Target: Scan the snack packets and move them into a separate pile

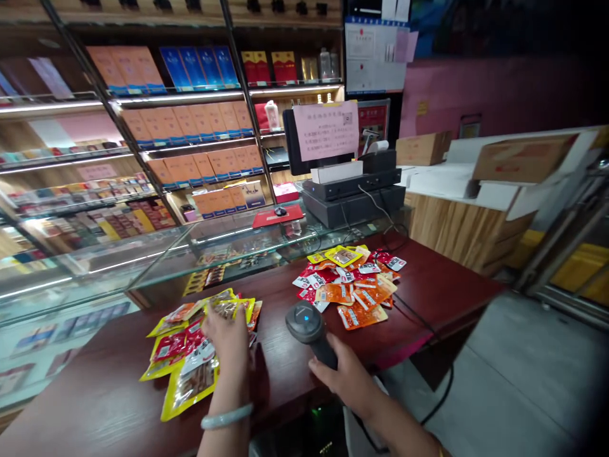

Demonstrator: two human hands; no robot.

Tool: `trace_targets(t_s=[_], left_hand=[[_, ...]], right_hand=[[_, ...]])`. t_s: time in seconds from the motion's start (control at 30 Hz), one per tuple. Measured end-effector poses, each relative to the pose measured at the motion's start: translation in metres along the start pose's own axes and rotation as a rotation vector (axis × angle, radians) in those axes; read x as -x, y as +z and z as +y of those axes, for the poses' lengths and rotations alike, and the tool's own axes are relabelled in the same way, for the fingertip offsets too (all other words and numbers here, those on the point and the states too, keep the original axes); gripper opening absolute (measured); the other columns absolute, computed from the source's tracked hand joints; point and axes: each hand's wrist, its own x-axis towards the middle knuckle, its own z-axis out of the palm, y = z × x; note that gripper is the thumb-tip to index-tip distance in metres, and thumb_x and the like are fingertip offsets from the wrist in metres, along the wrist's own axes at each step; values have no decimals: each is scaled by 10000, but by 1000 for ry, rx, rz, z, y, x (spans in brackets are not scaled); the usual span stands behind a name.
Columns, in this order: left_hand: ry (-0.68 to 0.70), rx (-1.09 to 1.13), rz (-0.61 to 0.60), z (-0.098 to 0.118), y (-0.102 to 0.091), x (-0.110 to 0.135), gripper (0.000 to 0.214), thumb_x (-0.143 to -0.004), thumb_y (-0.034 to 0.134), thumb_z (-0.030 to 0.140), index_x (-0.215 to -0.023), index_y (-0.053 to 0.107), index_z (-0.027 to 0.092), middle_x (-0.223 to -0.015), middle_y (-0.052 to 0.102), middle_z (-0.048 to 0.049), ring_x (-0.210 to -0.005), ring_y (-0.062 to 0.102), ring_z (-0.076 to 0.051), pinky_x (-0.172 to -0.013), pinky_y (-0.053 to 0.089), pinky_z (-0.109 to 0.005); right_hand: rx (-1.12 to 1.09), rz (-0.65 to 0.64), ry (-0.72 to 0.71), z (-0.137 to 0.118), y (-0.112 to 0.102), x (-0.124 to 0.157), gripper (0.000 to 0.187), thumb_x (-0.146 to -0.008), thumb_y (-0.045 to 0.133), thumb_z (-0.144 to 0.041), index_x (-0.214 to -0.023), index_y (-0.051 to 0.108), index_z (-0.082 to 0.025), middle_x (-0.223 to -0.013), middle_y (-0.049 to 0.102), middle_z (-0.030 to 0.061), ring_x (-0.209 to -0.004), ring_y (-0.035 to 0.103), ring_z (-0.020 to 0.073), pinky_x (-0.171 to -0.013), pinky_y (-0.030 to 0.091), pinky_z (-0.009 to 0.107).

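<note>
My right hand [343, 374] is wrapped round the handle of a dark barcode scanner [308, 327], whose head points up over the dark red counter [428, 298]. My left hand [231, 336], with a pale bangle on the wrist, pinches a yellow-edged snack packet [231, 307] at the top of a loose heap of snack packets [183, 362]. A second heap of orange, red and yellow packets [354, 282] lies further along the counter, to the right of the scanner.
A glass display case [143, 266] runs along the counter's far side. A till with a monitor and a pink notice [342, 165] stands behind the right heap, its cables trailing over the counter. Shelves of boxed goods [190, 120] fill the back wall. Cardboard boxes [518, 158] sit to the right.
</note>
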Motion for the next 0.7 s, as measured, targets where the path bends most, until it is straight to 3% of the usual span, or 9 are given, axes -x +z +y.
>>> trace_targets(t_s=[0.1, 0.17, 0.27, 0.43, 0.57, 0.7], left_hand=[[237, 71, -312, 37, 23, 31, 438, -842, 573, 428, -1186, 668, 174, -1139, 683, -144, -1121, 609, -323, -1010, 463, -468], [368, 93, -518, 62, 40, 56, 322, -847, 591, 392, -1048, 733, 185, -1057, 716, -140, -1026, 642, -304, -963, 478, -434], [564, 59, -669, 94, 62, 89, 298, -852, 604, 291, -1095, 748, 195, -1123, 716, -149, -1074, 622, -303, -999, 439, -409], [831, -179, -840, 137, 87, 114, 402, -933, 505, 270, -1299, 671, 241, -1376, 631, -123, -1241, 540, -304, -1078, 372, -417], [863, -380, -919, 156, 96, 112, 397, -945, 492, 285, -1301, 646, 200, -1277, 668, -187, -1228, 548, -340, -1031, 405, -475], [821, -432, -915, 158, 99, 106, 327, -869, 597, 225, -1171, 686, 134, -1182, 685, -239, -1203, 574, -346, -1029, 412, -466]], right_hand=[[27, 52, 7, 4, -17, 4, 322, -798, 677, -297, -1086, 681, -152, -971, 721, 62, -918, 647, 249, -872, 510, 354], [19, 96, 13, 8, -29, 8, 379, -806, 671, -331, -1132, 671, -138, -1017, 728, 88, -957, 655, 270, -906, 511, 380], [0, 180, 18, 16, -47, 12, 405, -827, 676, -398, -1146, 669, -148, -995, 733, 80, -934, 667, 264, -895, 522, 364], [-12, 285, 44, 25, -72, 16, 462, -810, 723, -521, -1108, 691, -169, -895, 732, 49, -865, 672, 240, -816, 542, 320], [-37, 337, 65, 27, -82, 21, 546, -766, 749, -587, -1115, 699, -170, -853, 734, 51, -781, 662, 230, -752, 546, 319], [-53, 334, 67, 35, -85, 22, 562, -755, 746, -621, -1101, 703, -181, -732, 706, 35, -688, 648, 233, -641, 534, 314]])
